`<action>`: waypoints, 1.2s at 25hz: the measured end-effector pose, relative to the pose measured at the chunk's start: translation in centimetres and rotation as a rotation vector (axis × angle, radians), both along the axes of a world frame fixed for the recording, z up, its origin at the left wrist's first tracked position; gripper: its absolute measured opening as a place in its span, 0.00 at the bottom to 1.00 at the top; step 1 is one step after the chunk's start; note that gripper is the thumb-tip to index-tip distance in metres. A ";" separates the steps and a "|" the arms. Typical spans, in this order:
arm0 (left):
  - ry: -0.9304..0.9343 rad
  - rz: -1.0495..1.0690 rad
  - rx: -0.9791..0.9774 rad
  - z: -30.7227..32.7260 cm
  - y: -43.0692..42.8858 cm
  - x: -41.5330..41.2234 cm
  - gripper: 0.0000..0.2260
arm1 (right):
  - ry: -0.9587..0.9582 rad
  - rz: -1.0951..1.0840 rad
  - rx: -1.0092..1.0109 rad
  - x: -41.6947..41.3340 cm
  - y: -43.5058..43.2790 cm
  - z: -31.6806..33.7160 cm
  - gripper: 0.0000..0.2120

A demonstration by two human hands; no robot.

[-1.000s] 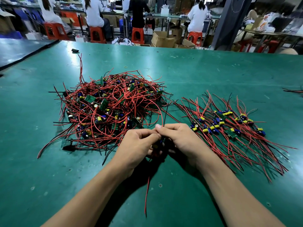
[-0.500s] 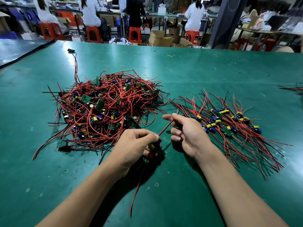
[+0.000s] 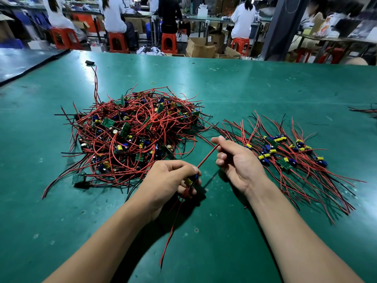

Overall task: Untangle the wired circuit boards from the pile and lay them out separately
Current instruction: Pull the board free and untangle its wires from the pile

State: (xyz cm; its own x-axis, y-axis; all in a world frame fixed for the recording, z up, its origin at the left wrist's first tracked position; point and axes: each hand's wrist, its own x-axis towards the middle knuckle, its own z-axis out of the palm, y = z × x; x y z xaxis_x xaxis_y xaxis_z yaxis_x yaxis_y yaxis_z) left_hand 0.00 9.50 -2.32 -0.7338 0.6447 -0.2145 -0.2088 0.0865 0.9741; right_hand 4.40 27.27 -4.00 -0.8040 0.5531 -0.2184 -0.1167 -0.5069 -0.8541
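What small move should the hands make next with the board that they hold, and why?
Probably slide the right hand outward along the red wire to straighten it: the left hand grips the board, and the wire runs taut between both hands, seemingly clear of the pile.

A wide green table [image 3: 244, 82] fills the lower frame, with glare streaking its top. Along the upper edge, people in white tops [image 3: 114, 15] sit on orange stools [image 3: 117, 40] at long workbenches [image 3: 214, 17]. Cardboard boxes [image 3: 199, 48] lie at upper centre, and a dark pillar [image 3: 279, 27] stands at upper right
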 end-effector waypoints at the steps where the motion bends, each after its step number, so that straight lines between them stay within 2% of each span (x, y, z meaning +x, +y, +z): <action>1: 0.002 -0.006 -0.001 0.0 0.0 0.0 0.07 | 0.013 -0.026 0.039 -0.1 0.0 -0.1 0.08; 5: 0.004 -0.032 -0.011 0.1 -0.2 0.0 0.07 | 0.031 -0.129 0.157 -0.5 0.0 -0.4 0.06; 11: -0.013 -0.051 -0.016 0.3 -0.2 -0.1 0.07 | 0.053 -0.210 0.161 -0.8 -0.2 -0.4 0.07; 13: -0.021 -0.055 -0.013 0.3 -0.2 -0.1 0.07 | 0.040 -0.181 0.047 -0.8 -0.2 0.0 0.10; 17: -0.042 -0.083 -0.013 0.2 -0.2 0.0 0.07 | -0.003 -0.110 -0.369 -0.4 0.4 1.1 0.15; 19: -0.046 -0.089 -0.010 0.1 -0.1 0.0 0.07 | -0.015 -0.101 -0.439 -0.2 0.7 1.3 0.16; 24: -0.026 -0.036 -0.003 -0.2 0.0 -0.2 0.07 | -0.020 -0.060 -0.284 0.0 0.7 1.1 0.14; 28: -0.069 0.073 0.074 -0.4 0.4 -0.2 0.09 | -0.094 0.010 -0.096 0.0 -0.1 0.9 0.28; 30: -0.093 0.108 0.125 -0.2 0.5 -0.1 0.11 | -0.147 0.091 0.095 0.3 -1.1 0.9 0.27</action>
